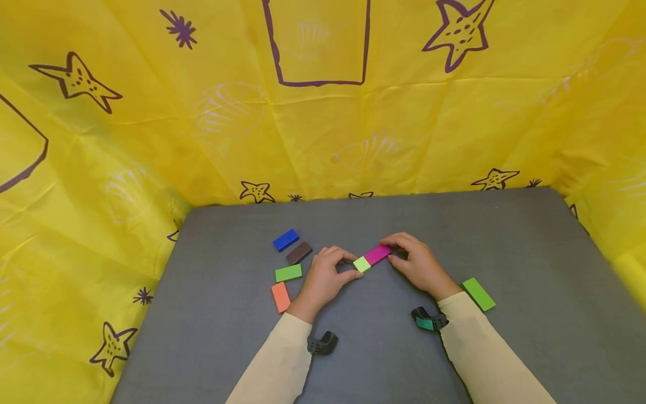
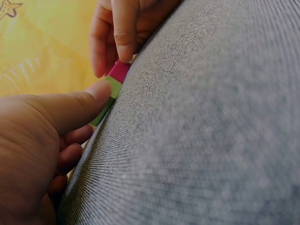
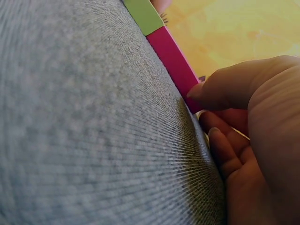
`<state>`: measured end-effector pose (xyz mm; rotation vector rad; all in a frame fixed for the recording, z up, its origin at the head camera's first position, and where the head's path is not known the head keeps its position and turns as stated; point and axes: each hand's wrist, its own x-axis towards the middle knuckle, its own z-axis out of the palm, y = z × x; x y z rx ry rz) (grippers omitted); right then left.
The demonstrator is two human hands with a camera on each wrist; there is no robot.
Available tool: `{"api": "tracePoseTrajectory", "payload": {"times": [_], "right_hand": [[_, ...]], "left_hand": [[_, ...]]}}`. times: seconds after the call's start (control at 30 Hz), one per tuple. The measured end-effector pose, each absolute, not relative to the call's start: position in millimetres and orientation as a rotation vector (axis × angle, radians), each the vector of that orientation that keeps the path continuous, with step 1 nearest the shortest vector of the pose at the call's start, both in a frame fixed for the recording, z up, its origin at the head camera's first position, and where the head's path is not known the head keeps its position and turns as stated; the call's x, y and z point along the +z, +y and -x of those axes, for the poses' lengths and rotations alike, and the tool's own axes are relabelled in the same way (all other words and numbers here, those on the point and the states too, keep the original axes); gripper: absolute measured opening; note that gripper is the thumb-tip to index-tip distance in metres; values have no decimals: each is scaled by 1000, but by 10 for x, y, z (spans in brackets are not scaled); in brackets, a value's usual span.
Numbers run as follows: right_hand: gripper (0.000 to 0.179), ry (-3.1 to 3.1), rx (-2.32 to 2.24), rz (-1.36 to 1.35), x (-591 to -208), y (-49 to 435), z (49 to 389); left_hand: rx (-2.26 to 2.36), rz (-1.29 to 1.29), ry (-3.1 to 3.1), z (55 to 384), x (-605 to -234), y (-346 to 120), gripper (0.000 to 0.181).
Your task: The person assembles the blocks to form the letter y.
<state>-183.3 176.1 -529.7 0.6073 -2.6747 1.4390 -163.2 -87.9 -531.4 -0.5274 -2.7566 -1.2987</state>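
Two small rectangular blocks lie end to end on the grey table, a yellow-green block (image 1: pixel 361 264) on the left and a magenta block (image 1: pixel 377 255) on the right. My left hand (image 1: pixel 325 278) pinches the outer end of the yellow-green one between thumb and fingers. At the far end of the magenta one, my right hand (image 1: pixel 420 268) grips with thumb on the near side and fingers beyond. The right wrist view shows the magenta block (image 3: pixel 173 65) meeting the yellow-green block (image 3: pixel 145 16) at a straight joint, both low against the cloth.
Left of my left hand lie a blue block (image 1: pixel 286 240), a dark brown block (image 1: pixel 300 253), a green block (image 1: pixel 289 273) and an orange block (image 1: pixel 280 297). Another green block (image 1: pixel 479 294) lies beside my right wrist. A yellow patterned cloth (image 1: pixel 313 134) hangs behind the grey table (image 1: pixel 530 252).
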Motion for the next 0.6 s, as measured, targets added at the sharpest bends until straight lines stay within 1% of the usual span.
{"api": "tracePoseTrajectory", "payload": {"times": [0.6], "right_hand": [[32,-2665,1461,-629,-5305,1773,1843]], "left_hand": [[-1293,572,-2753,1598,-5265,-864,30]]}}
